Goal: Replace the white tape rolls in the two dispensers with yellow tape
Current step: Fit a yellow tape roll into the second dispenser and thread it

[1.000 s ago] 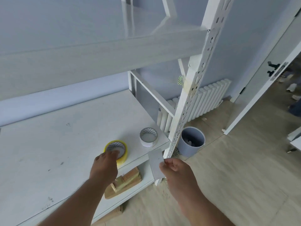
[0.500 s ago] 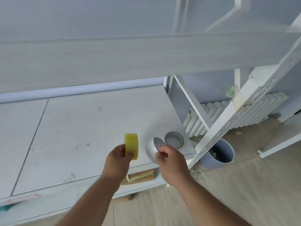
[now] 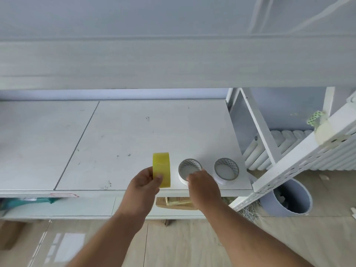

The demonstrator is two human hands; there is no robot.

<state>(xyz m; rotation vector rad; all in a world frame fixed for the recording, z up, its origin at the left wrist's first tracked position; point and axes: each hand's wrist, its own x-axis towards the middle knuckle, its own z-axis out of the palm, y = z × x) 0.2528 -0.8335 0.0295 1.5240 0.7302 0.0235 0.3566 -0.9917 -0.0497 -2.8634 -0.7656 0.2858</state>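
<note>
Yellow translucent tape roll upright on edge, pinched in my left hand above the white surface. Right hand grips a white tape roll lying flat near the front edge; second white tape roll just beside it.

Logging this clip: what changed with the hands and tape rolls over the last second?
The left hand lifted the yellow tape roll off the white shelf and holds it on edge. The right hand, which held a pale flat piece, now grips a white tape roll low at the shelf. The second white tape roll stayed flat near the shelf's right corner.
</note>
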